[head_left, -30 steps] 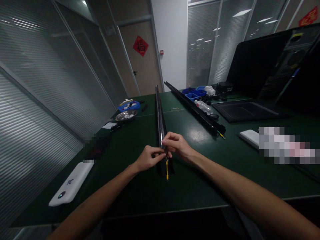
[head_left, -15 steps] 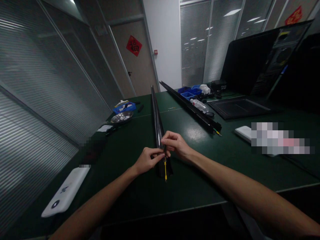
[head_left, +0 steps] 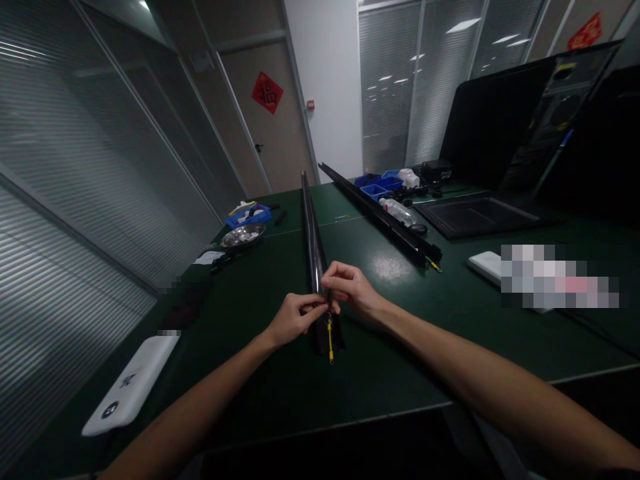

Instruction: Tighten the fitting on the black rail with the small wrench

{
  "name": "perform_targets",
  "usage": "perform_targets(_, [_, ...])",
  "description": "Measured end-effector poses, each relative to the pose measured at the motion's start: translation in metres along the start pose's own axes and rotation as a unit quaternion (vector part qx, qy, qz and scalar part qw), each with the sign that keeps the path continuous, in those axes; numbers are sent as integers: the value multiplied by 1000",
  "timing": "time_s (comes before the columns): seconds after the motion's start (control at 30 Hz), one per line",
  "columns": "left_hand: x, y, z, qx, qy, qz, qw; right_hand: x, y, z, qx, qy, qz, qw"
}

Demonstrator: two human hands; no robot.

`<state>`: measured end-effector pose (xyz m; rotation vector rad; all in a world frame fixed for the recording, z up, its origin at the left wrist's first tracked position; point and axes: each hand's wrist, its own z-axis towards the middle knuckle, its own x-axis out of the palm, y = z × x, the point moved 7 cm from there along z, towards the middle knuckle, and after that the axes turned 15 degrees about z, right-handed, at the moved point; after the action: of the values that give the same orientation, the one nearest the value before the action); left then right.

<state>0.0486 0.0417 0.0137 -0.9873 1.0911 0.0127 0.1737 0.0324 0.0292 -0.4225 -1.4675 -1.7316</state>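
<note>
Near the middle of the green table [head_left: 400, 373], a long black rail [head_left: 313, 240] runs from near to far. The right hand [head_left: 353, 288] pinches its near end. The left hand [head_left: 295, 319] seems to pinch the top of the yellow wire [head_left: 330, 337] hanging there. This looks like fastening the wire's end, and finishing it calls for steady fingertips in dim light.

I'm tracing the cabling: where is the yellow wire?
In the head view, the yellow wire lies at the near end of the long black rail on the green table, just nearer the person than the left hand and right hand.
</note>
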Motion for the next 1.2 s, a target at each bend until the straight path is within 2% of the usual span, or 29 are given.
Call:
perform_targets(0.1, [3,1,0,1,19,-7,1000,0,0,-1,7,3,-2,1000])
perform_targets(0.57, [5,-2,1,-7,23,6,1000,-7,-6,-1,16,5,6,1000])
perform_targets(0.87, [-2,-8,2,8,-25,95,995,-21,-7,3,51,-6,53,997])
perform_targets(1.0, [-1,-7,3,7,-26,106,994,-33,-11,6,44,-23,47,998])
perform_targets(1.2, [3,-5,5,2,-9,86,996,-49,-14,8,9,-79,-24,997])
